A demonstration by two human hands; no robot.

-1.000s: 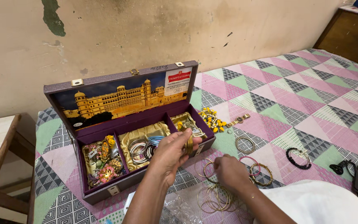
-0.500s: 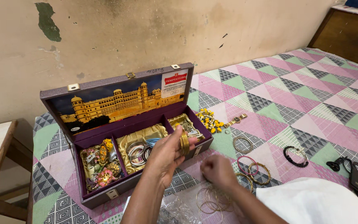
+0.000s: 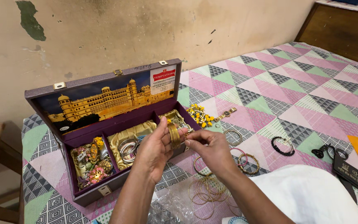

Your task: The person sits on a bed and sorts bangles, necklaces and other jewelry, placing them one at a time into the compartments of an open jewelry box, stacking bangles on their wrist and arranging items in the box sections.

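The left hand (image 3: 152,151) is closed around a stack of gold bangles (image 3: 173,135), thumb on one side and fingers curled behind, holding them upright just above the front edge of the open purple box (image 3: 117,124). The right hand (image 3: 212,151) meets it from the right, fingertips pinched on the outer side of the same stack, so both hands are together on the bangles.

Below the right wrist, loose thin gold bangles (image 3: 206,193) lie spread on the patchwork bed cover (image 3: 295,95), beside some crinkled clear plastic (image 3: 166,209). Just past the right hand sit a pink bangle (image 3: 240,155) and a beaded gold one (image 3: 249,162), with a black bracelet (image 3: 281,146) further right. Yellow flower pieces (image 3: 199,115) and a watch (image 3: 225,113) lie near the box's right end.

The box has three compartments: flowery ornaments on the left, silver bangles on gold cloth in the middle, more pieces on the right.

The likely risk is the stack fanning apart: the grip is light and at the edges, so a slack pinch could let one slide off and roll among the loose ones or into the box
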